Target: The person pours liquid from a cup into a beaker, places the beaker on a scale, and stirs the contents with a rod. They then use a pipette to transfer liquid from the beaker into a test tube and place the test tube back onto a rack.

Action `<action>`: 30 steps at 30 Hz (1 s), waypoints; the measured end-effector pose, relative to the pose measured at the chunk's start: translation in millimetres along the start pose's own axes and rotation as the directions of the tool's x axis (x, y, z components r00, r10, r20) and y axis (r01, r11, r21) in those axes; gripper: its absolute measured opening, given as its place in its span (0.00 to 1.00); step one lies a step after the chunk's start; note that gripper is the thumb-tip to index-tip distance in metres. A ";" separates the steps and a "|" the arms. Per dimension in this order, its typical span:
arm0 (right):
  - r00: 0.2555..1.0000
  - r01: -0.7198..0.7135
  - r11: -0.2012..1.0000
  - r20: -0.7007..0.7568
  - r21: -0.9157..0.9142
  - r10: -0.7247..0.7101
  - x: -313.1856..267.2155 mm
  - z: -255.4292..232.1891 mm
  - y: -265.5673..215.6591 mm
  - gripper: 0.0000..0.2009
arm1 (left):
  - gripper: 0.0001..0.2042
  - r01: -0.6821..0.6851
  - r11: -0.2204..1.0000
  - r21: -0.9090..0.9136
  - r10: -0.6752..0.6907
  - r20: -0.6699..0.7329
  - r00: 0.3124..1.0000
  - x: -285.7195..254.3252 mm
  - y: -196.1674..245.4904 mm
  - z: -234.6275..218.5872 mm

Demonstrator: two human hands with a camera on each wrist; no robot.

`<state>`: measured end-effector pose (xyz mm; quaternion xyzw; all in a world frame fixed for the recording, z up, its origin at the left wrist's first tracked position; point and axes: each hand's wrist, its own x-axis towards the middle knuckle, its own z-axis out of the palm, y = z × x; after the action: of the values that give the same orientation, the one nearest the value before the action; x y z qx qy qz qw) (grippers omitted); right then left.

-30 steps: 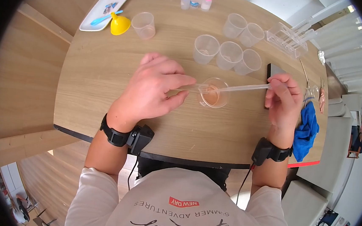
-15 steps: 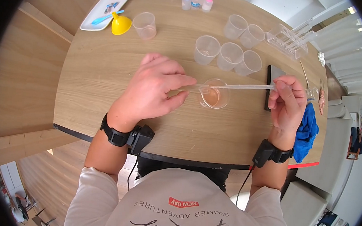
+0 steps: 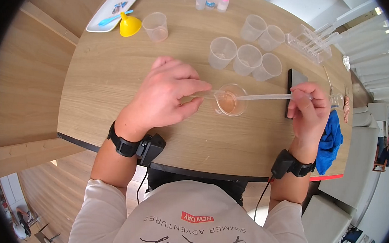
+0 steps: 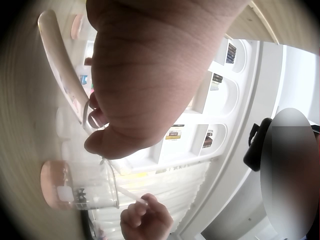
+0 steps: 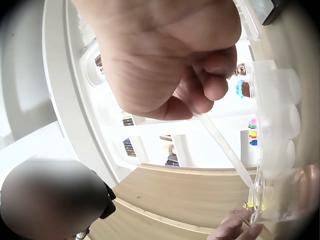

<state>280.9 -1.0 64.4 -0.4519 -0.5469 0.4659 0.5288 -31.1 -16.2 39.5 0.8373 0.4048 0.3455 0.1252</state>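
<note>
My left hand [image 3: 164, 91] grips a clear test tube [image 3: 204, 94] that lies nearly level, its mouth over the spout side of a glass beaker [image 3: 237, 110]. Pale pink-orange liquid covers the beaker's bottom. In the left wrist view the test tube [image 4: 59, 55] slants past my fingers, its rounded end away from the beaker. My right hand [image 3: 309, 107] pinches a translucent plastic dropper [image 3: 267, 97] at its bulb end. The dropper [image 5: 225, 145] points left, its tip over the beaker near the tube's mouth.
Several clear plastic cups [image 3: 248, 57] stand behind the beaker; another cup [image 3: 155, 27] is at the left by a yellow funnel [image 3: 129, 26] and white tray [image 3: 97, 18]. Small dye bottles [image 3: 210, 1], a test tube rack [image 3: 308, 43] and a blue cloth [image 3: 329, 146] sit farther out.
My right hand has shifted a little to the right, and the dropper's tip has moved from the tube's mouth toward the beaker's right side. My left hand and the test tube have stayed put.
</note>
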 end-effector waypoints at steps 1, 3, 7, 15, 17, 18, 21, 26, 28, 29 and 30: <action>1.000 -0.003 1.000 -0.003 0.002 0.003 -2.6 3.5 0.6 0.02 | 0.15 -0.004 1.000 -0.003 0.004 -0.001 1.000 -0.2 -0.2 0.4; 0.993 0.097 0.974 0.087 -0.204 -0.081 -8.3 13.1 2.2 0.05 | 0.15 -0.003 1.000 -0.003 0.003 0.003 1.000 0.1 0.3 0.6; 0.987 0.093 0.968 0.149 -0.233 -0.059 -15.0 25.7 -2.7 0.05 | 0.16 0.002 1.000 0.002 -0.002 0.026 1.000 0.6 -0.6 0.9; 0.984 0.086 0.964 0.174 -0.251 -0.043 -11.9 25.7 4.1 0.03 | 0.16 0.012 1.000 0.025 -0.014 0.055 0.998 1.7 3.0 0.1; 0.983 0.087 0.958 0.179 -0.274 -0.038 -11.5 25.6 3.5 0.02 | 0.16 -0.002 1.000 0.023 0.001 0.060 0.998 2.6 3.6 0.7; 0.983 0.088 0.955 0.179 -0.282 -0.038 -11.4 27.0 2.7 0.03 | 0.16 0.006 1.000 0.027 -0.007 0.060 0.998 3.0 4.3 0.5; 0.984 0.100 0.948 0.170 -0.303 -0.049 -11.7 27.2 5.3 0.04 | 0.16 0.003 0.999 0.040 -0.005 0.061 0.998 3.8 4.5 1.4; 0.986 0.099 0.942 0.160 -0.320 -0.050 -11.4 27.6 6.4 0.04 | 0.15 -0.024 0.999 0.044 0.022 0.041 0.999 4.1 3.0 3.8; 0.985 0.075 0.949 0.170 -0.307 -0.022 -10.3 26.1 7.1 0.03 | 0.14 -0.029 0.999 0.046 0.028 0.018 0.999 3.8 3.0 5.1; 0.986 0.073 0.949 0.165 -0.307 -0.023 -9.5 26.1 7.1 0.03 | 0.14 -0.034 0.998 0.044 0.033 0.021 0.999 4.1 3.3 5.0; 0.987 0.053 0.969 0.160 -0.243 -0.014 -8.8 26.3 7.1 0.03 | 0.14 -0.030 0.998 0.049 0.029 0.022 0.999 4.4 3.7 4.8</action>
<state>254.9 -9.5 55.9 -0.4664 -0.6480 0.4195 0.4319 -23.8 -14.9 39.9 0.8495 0.3995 0.3285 0.1037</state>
